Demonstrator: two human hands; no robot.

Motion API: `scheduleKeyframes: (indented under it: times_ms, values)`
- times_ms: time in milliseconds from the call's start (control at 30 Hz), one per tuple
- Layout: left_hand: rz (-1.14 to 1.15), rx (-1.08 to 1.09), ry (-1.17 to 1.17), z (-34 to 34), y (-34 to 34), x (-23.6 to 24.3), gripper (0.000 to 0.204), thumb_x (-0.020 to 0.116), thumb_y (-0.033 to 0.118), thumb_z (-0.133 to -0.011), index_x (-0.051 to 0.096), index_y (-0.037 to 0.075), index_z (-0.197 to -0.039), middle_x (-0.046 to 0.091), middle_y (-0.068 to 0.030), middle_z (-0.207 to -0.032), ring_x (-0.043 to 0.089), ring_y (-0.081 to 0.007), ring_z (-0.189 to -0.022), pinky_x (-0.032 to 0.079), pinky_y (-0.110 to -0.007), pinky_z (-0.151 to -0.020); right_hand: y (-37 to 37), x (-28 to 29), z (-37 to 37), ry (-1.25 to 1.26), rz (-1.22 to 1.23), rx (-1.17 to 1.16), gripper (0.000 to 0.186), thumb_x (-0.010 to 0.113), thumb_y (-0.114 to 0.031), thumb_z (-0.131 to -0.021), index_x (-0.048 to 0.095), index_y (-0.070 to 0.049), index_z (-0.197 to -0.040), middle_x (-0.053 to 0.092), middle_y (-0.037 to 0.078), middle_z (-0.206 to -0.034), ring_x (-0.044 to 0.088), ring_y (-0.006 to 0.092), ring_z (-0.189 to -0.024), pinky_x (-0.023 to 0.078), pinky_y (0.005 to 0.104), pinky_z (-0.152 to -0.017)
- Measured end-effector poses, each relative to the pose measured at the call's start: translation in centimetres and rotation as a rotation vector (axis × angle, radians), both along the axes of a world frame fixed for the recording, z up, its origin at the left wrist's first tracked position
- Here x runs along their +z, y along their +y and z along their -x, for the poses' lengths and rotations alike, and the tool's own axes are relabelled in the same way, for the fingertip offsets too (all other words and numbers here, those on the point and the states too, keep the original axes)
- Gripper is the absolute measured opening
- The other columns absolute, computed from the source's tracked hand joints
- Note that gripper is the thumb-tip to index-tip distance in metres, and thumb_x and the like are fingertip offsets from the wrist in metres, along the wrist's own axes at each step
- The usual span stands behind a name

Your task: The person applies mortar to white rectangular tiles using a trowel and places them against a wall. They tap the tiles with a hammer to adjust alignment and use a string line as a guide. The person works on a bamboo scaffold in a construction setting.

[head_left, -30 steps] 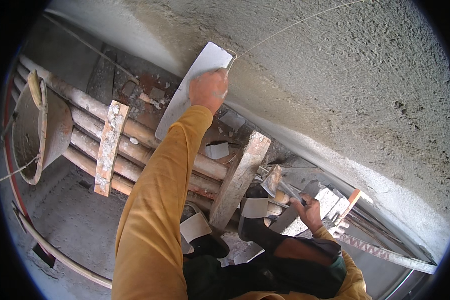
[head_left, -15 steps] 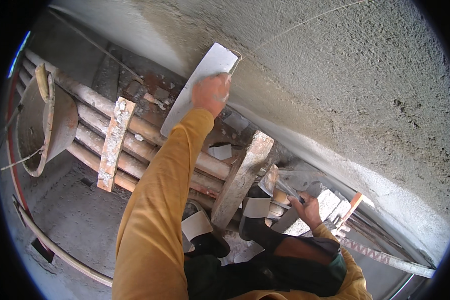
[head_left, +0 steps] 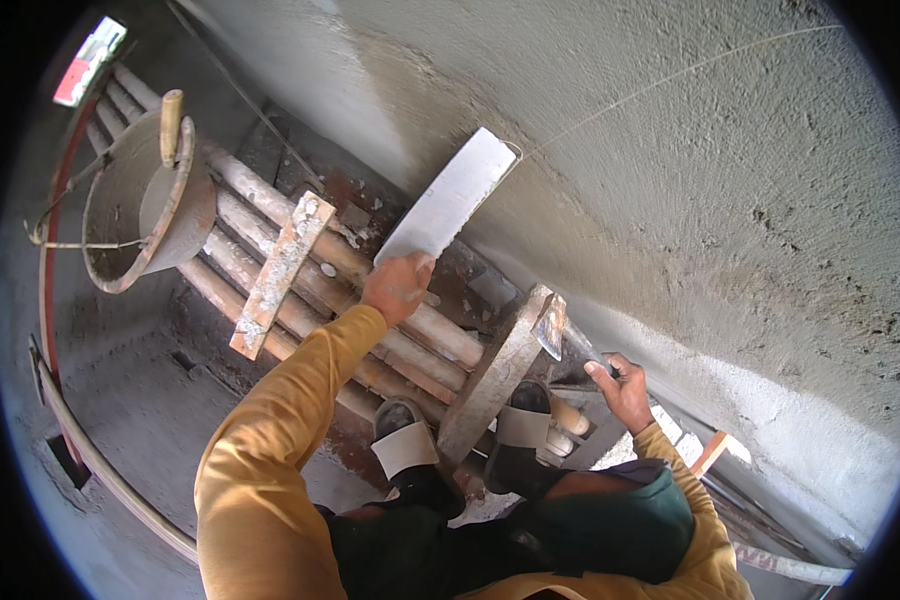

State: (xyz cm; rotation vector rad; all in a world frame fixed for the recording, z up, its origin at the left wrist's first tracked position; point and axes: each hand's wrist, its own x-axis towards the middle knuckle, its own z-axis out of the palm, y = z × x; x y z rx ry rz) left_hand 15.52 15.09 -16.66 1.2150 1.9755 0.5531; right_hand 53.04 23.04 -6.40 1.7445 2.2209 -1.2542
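My left hand grips the lower end of a long, pale grey-white block. The block slants up toward the wall; I cannot tell whether it touches it. A thin string runs from beside its upper corner across the rough plaster. Low on the right, my right hand is closed round the dark handle of a hatchet-like tool. That tool's broad, worn, mortar-stained head lies just above the end of a thick wooden beam.
Round bamboo-like poles form a platform, crossed by a mortar-spattered plank. A dirty bucket with a wooden-handled tool in it stands at the left. My sandalled feet are beside the beam. The plastered wall rises on the right.
My left hand has drawn back toward me, and its hold now appears at the block's lower end instead of near its upper part. My right hand has raised the hatchet-like tool. The view has shifted.
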Motion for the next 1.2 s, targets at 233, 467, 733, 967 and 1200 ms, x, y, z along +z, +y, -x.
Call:
scheduleKeyframes:
  times_ms: [233, 467, 733, 967, 1200]
  values:
    - [0.038, -0.108, 0.176, 0.4, -2.5, 1.2, 0.024, 0.049, 0.027, -0.094, 0.064, 0.009, -0.098, 0.068, -0.0202, -0.087, 0.065, -0.0383, -0.087, 0.052, -0.049, -0.077, 1.6, 0.9, 3.0, 0.158, -0.063, 0.001, 0.033, 0.072, -0.029, -0.086, 0.067, 0.003, -0.089, 0.055, 0.002, -0.065, 0.046, 0.0075, -0.063, 0.042, 0.0268, -0.057]
    - [0.070, -0.271, 0.348, 0.0, -2.4, 0.8, 0.019, 0.051, 0.025, -0.091, 0.063, 0.010, -0.095, 0.069, -0.0139, -0.085, 0.068, -0.0321, -0.086, 0.054, -0.045, -0.075, 0.2, 0.9, 3.0, 0.225, -0.012, -0.087, 0.028, 0.071, -0.025, -0.087, 0.067, 0.003, -0.089, 0.055, -0.002, -0.069, 0.045, 0.0060, -0.066, 0.041, 0.0250, -0.058]
    - [0.179, -0.330, 0.376, 1.0, -1.9, -0.2, 0.024, 0.048, 0.028, -0.093, 0.062, 0.010, -0.100, 0.070, -0.0137, -0.092, 0.067, -0.0318, -0.090, 0.054, -0.045, -0.077, -1.2, 0.4, 1.1, 0.210, 0.006, -0.126, 0.029, 0.071, -0.025, -0.087, 0.065, 0.003, -0.084, 0.053, 0.000, -0.067, 0.044, 0.0067, -0.066, 0.040, 0.0256, -0.059]
    - [0.088, -0.308, 0.222, -0.3, -2.9, -1.1, 0.029, 0.048, 0.029, -0.094, 0.064, 0.008, -0.106, 0.068, -0.0174, -0.093, 0.065, -0.0374, -0.089, 0.051, -0.047, -0.082, -0.9, 0.1, 2.0, 0.274, 0.045, -0.176, 0.027, 0.071, -0.024, -0.087, 0.065, 0.002, -0.085, 0.054, -0.002, -0.070, 0.045, 0.0061, -0.067, 0.040, 0.0251, -0.059]
    - [0.058, -0.168, 0.079, -0.1, -8.1, 1.1, 0.031, 0.049, 0.034, -0.092, 0.064, 0.009, -0.105, 0.067, -0.0198, -0.091, 0.064, -0.0400, -0.089, 0.050, -0.049, -0.082, 0.5, 3.3, 3.2, 0.198, -0.051, -0.098, 0.019, 0.071, -0.020, -0.087, 0.066, -0.001, -0.085, 0.056, -0.005, -0.072, 0.046, 0.0049, -0.068, 0.040, 0.0232, -0.060]
